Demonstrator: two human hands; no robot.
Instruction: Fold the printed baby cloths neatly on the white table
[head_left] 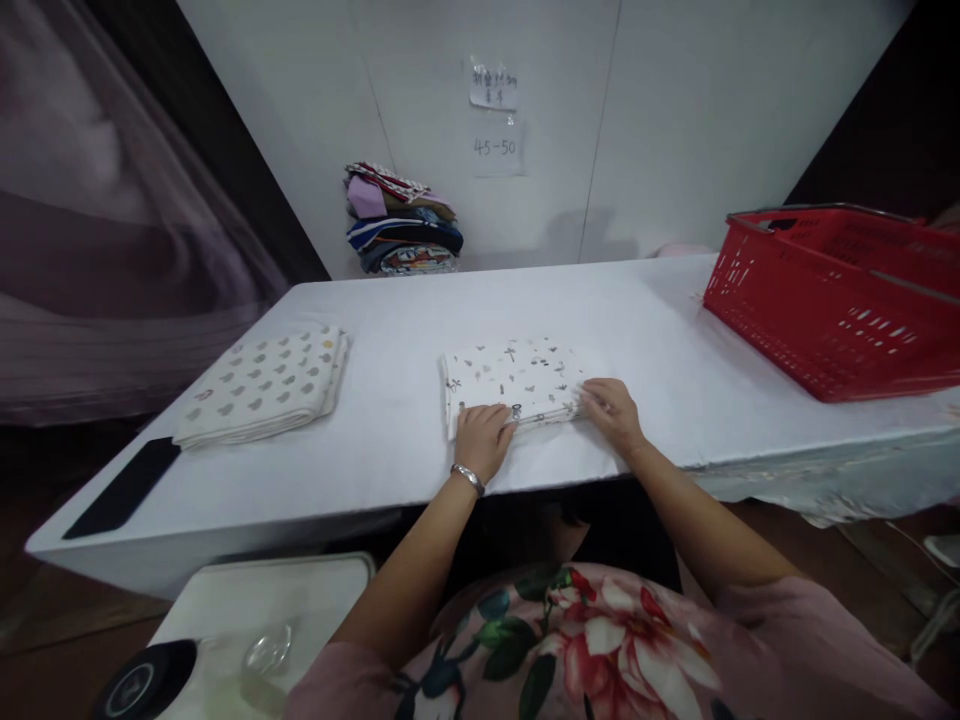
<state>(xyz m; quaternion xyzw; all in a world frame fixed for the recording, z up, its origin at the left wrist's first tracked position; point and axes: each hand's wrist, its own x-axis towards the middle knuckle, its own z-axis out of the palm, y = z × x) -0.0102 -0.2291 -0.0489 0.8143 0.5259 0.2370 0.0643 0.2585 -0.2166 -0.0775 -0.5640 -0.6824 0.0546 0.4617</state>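
Observation:
A folded white cloth (517, 378) with small grey and brown printed motifs lies on the white-covered table in front of me. Its layers show along the near edge. My left hand (482, 440), with a silver bracelet at the wrist, is closed over the near left part of that edge, thumb towards the right. At the near right corner, my right hand (613, 412) grips the cloth's edge with bent fingers. Some fingertips of both hands are hard to make out. Farther left lies another folded cloth (270, 385), cream with grey printed shapes, apart from both hands.
A red plastic basket (817, 310) stands on the table's right side. Beside the cream cloth is a flat black piece (124, 488). A stack of folded fabrics (405, 225) sits against the back wall. Below left, a white stool-like surface (300, 590) holds a clear object (268, 648).

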